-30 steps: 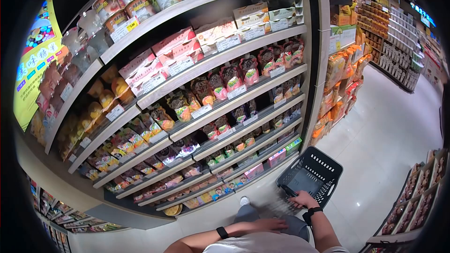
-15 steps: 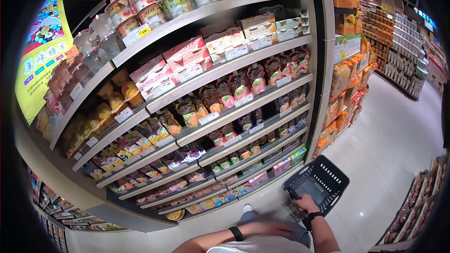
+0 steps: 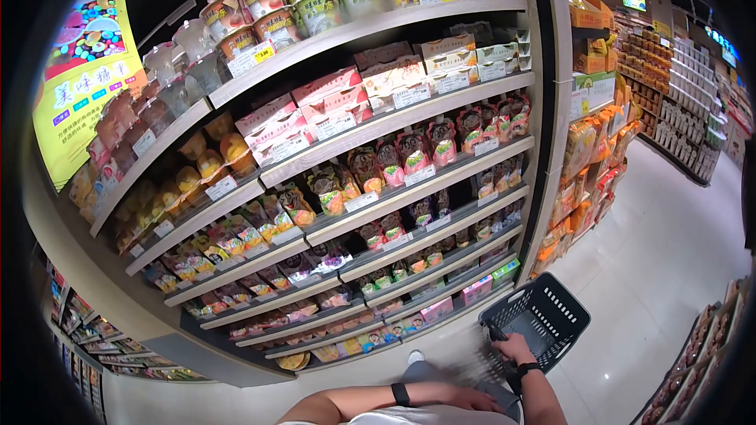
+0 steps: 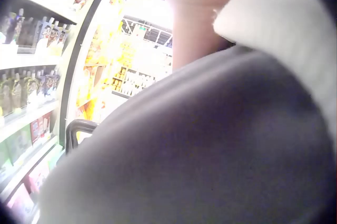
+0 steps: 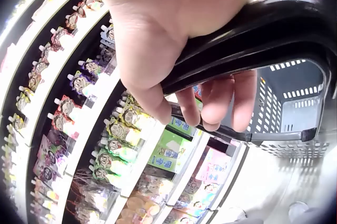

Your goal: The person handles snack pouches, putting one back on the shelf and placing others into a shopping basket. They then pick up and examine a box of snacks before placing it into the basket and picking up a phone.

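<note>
My right hand [image 3: 516,349] grips the black handle [image 5: 226,40] of a dark shopping basket [image 3: 563,299], its fingers curled round the bar in the right wrist view. The part of the basket [image 5: 268,108] in sight there has slotted walls and nothing visible in it. In the head view my left hand [image 3: 472,399] rests on the grey trousers at the lap, holding nothing, fingers loosely extended. The left wrist view is filled mostly by the grey cloth [image 4: 210,145], with the left hand itself out of sight and a bare forearm [image 4: 197,29] above.
Tall curved shelves [image 3: 441,177] of pouches, boxes and cups stand in front and to the left. Orange packets [image 3: 579,149] hang past the shelf end. A tiled aisle floor [image 3: 630,244] runs at the right, beside a low display rack [image 3: 701,346].
The view has shifted, so shelves and basket sit somewhat lower and further right. My right hand keeps its grip on the handle, and my left hand stays at the lap.
</note>
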{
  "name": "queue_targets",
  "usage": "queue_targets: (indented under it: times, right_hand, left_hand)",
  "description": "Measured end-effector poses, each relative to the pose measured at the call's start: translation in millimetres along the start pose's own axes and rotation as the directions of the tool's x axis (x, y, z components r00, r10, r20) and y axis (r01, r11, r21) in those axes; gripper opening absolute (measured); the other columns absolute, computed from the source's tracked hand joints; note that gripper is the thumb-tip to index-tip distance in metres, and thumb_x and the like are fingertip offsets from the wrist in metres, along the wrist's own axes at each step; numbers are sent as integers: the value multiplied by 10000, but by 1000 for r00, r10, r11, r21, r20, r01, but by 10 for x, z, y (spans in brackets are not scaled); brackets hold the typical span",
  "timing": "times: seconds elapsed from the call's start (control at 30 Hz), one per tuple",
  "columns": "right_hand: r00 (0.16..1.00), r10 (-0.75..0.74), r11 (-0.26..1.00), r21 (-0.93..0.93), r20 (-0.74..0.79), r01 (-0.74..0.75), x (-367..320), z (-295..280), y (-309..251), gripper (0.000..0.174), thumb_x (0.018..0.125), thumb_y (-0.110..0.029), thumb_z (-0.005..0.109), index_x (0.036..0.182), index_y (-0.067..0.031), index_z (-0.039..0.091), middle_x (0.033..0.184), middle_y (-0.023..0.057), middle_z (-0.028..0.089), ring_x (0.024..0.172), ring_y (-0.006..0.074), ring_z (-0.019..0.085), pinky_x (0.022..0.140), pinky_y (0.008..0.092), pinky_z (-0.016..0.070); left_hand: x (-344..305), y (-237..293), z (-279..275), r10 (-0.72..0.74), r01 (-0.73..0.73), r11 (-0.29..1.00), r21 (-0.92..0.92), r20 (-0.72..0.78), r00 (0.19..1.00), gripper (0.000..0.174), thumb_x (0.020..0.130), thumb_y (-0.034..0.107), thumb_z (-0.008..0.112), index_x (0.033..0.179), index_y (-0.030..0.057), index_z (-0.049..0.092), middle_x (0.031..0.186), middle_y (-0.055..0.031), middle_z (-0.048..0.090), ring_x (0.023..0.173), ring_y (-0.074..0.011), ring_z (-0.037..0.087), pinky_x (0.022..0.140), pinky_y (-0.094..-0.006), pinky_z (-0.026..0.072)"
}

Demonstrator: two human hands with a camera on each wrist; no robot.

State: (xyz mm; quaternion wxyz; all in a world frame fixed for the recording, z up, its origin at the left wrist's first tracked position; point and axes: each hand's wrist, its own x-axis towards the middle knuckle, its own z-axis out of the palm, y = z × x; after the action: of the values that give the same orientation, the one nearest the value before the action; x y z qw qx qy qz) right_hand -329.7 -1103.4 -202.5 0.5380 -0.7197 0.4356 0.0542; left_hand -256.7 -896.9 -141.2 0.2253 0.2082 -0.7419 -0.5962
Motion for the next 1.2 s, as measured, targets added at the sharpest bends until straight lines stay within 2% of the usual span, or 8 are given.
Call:
queue_targets:
  times: [0.13, 0.2, 0.23, 0.3, 0.43, 0.47, 0.73, 1.2]
  right_hand:
    - [1000, -4, 1000, -2, -21, 4, -23, -4, -52, 291, 755, -265, 758, 748, 18, 692, 567, 84, 628, 478, 167, 615, 516, 327, 501]
    - [1000, -2, 1000, -20, -13, 2, 4, 3, -27, 294, 753, -269, 744, 782, 19, 699, 608, 102, 649, 507, 188, 638, 533, 336, 520]
    - [1000, -2, 999, -39, -9, 1, 15, 4, -10, 302, 750, -273, 730, 815, 20, 707, 649, 119, 670, 537, 208, 662, 549, 344, 539]
    - [1000, -15, 998, -60, -18, 14, 57, 23, 51, 308, 749, -279, 733, 815, 21, 707, 649, 120, 670, 537, 210, 662, 553, 343, 540]
    - [1000, 0, 998, -65, -4, -1, -61, -14, -29, 325, 746, -292, 740, 816, 24, 706, 647, 121, 670, 538, 215, 663, 562, 345, 543]
    - [1000, -11, 999, -49, 1, 11, -51, -11, -8, 322, 756, -288, 741, 818, 26, 706, 646, 120, 668, 539, 215, 663, 562, 345, 543]
    - [1000, -23, 1000, -7, -2, 23, -51, -16, 14, 319, 764, -277, 777, 779, 32, 695, 608, 101, 642, 496, 189, 628, 519, 327, 511]
    - [997, -77, 994, -83, 1, 77, -55, -146, 65, 459, 735, -434, 767, 763, 22, 717, 619, 114, 663, 592, 225, 688, 629, 353, 546]
  left_hand:
    - [153, 826, -82, 53, -77, 967, -244, -103, 993, 447, 915, 293, 638, 1233, -20, 609, 1287, -169, 618, 1232, -282, 554, 1036, -407, 416]
    - [179, 903, -73, -135, 122, 987, -102, -135, 982, 301, 866, 175, 639, 1095, -21, 639, 1008, -138, 693, 963, -242, 645, 860, -373, 488]
    - [183, 934, -109, -135, 121, 987, -107, -136, 982, 301, 866, 175, 639, 1095, -21, 639, 1008, -138, 693, 963, -242, 645, 860, -373, 488]
    - [195, 951, -162, -362, 372, 928, 21, -192, 912, 273, 993, 242, 557, 1181, 53, 618, 1101, -151, 685, 1045, -285, 641, 896, -383, 490]
    - [40, 572, -139, -218, 271, 962, 44, -475, 852, 132, 968, 141, 572, 983, 31, 643, 850, -86, 674, 793, -199, 618, 750, -360, 489]
    - [22, 531, -155, -237, 219, 971, -95, -477, 846, 133, 950, 165, 620, 962, 36, 649, 820, -54, 669, 768, -146, 599, 712, -338, 480]
    - [15, 760, -324, -459, 422, 884, -199, -209, 863, 254, 831, 224, 788, 957, 29, 687, 848, -42, 709, 783, -118, 646, 678, -284, 480]
    - [-3, 759, -241, -506, 492, 862, -123, -284, 815, 363, 830, 341, 786, 1021, 65, 648, 824, -49, 650, 768, -155, 593, 684, -328, 475]
